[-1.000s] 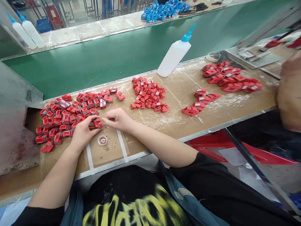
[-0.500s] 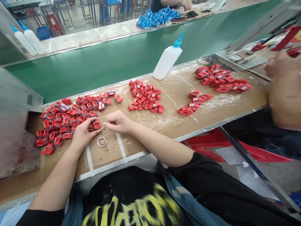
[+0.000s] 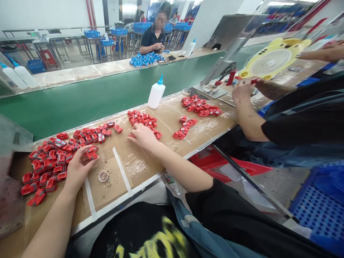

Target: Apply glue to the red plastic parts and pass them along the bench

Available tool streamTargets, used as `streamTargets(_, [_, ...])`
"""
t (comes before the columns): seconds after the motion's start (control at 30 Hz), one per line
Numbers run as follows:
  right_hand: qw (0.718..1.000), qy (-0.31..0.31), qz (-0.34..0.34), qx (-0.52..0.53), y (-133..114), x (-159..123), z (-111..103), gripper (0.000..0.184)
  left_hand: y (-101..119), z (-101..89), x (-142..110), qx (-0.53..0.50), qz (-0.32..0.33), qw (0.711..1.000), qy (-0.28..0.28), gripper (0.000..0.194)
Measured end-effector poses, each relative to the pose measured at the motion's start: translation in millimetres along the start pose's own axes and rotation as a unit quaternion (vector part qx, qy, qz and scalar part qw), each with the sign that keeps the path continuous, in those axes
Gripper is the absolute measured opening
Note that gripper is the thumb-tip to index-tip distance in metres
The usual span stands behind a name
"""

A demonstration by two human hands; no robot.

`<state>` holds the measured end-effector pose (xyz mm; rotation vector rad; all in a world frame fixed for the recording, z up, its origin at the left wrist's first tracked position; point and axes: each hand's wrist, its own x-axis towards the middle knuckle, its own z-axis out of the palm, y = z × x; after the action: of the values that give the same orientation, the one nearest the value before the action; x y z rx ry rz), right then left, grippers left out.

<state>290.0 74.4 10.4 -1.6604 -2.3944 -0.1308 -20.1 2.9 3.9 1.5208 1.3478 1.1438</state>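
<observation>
My left hand [image 3: 79,168] holds a small red plastic part [image 3: 91,154] in its fingers, beside a large spread of similar red parts [image 3: 47,163] on the left. My right hand [image 3: 142,137] lies apart from it, with its fingertips at the lower edge of a smaller pile of red parts [image 3: 142,120]. Between my hands, a small clear round dish [image 3: 103,175] sits on a cardboard mat [image 3: 118,179] marked with white tape. Further right lie more red parts [image 3: 201,105].
A white glue bottle with a blue nozzle [image 3: 156,92] stands at the bench's back edge, before a green conveyor belt [image 3: 80,104]. To the right, a co-worker's hands [image 3: 243,89] work near a metal fixture [image 3: 215,86]. A blue crate [image 3: 319,211] sits low right.
My head has turned right and up, showing more of the room. My right hand has moved from beside my left hand to the middle pile. My left hand keeps the red part.
</observation>
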Motion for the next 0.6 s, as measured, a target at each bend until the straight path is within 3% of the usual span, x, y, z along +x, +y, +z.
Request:
streamTargets(0.07, [1.000,-0.013,-0.019,-0.013,6.1,-5.1,6.6,0.033,8.9,0.9,4.0,-0.013,-0.030,0.999,0.004,0.068])
streamTargets(0.2, [0.998,0.027,-0.048,0.025,4.2,-12.1,21.7,0.026,24.7,6.5,16.0,-0.073,-0.077,0.994,-0.011,0.074])
streamTargets(0.37, [0.980,0.090,-0.129,0.119,-7.2,-9.7,33.5,0.025,9.0,18.8,25.5,-0.100,-0.061,0.993,-0.029,0.077])
streamTargets(0.5, [0.916,0.163,-0.170,0.326,-39.3,-1.3,27.9,0.022,-12.7,21.7,20.4,-0.041,-0.058,0.994,-0.078,0.073])
streamTargets(0.6, [0.866,0.154,-0.239,0.411,-67.1,8.9,23.6,0.024,-19.0,20.2,16.6,-0.004,-0.042,0.995,-0.095,0.071])
